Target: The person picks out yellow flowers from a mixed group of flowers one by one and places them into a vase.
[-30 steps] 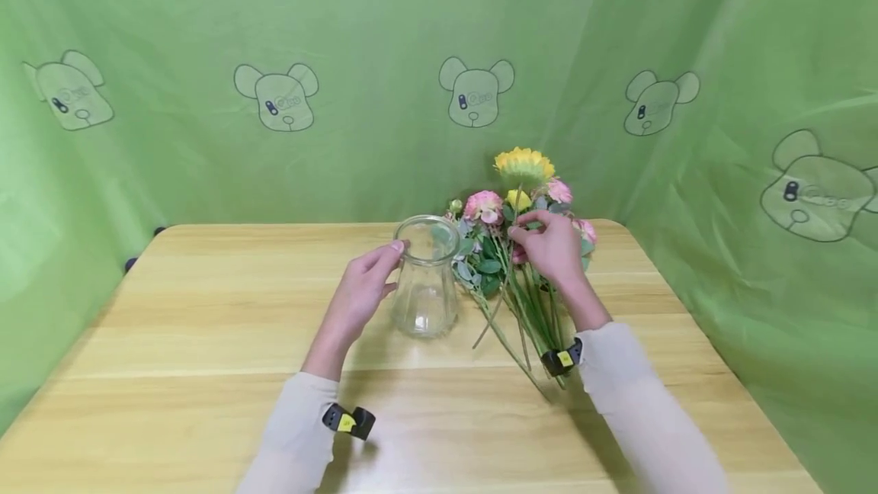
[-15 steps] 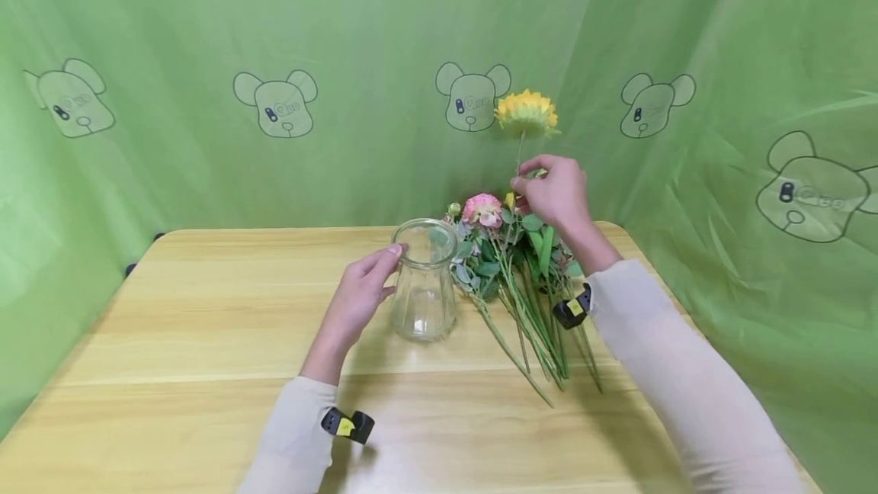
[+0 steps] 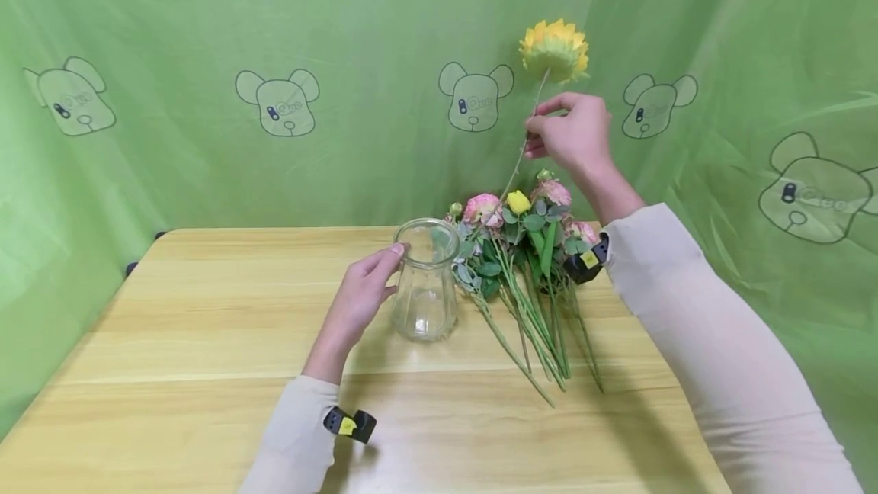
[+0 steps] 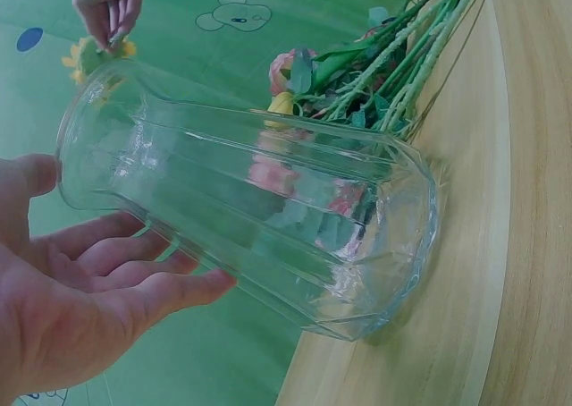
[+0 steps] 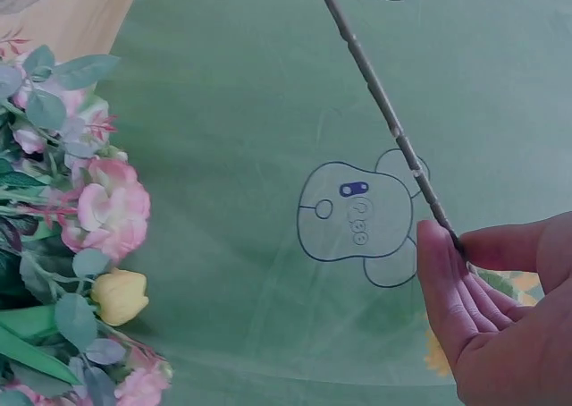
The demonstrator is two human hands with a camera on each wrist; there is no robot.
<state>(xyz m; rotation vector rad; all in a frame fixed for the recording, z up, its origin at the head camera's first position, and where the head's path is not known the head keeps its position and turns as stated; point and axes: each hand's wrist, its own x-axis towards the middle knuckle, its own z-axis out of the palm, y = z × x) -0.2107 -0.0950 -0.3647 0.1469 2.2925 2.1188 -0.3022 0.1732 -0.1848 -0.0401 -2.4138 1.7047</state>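
In the head view my right hand (image 3: 572,132) is raised above the back of the table, pinching the thin stem of a yellow sunflower (image 3: 554,50) between thumb and fingers. The bloom points up; its stem (image 5: 384,111) runs down past the fingertips, and its lower end is hard to pick out before the bunch. A clear glass vase (image 3: 425,299) stands upright on the table. My left hand (image 3: 363,288) touches its left side, thumb at the rim and fingers (image 4: 192,285) resting along the glass, not wrapped round it.
Right of the vase lies a bunch of artificial flowers: pink blooms (image 3: 483,210), a yellow tulip (image 3: 518,201), and green stems (image 3: 535,334) toward the front. Under them is a wooden table (image 3: 206,326). Green curtains (image 3: 377,36) with bear-head prints hang behind and at both sides.
My right hand has drawn the sunflower up out of the bunch, rising high and slightly right. The left hand and the vase have stayed in place.
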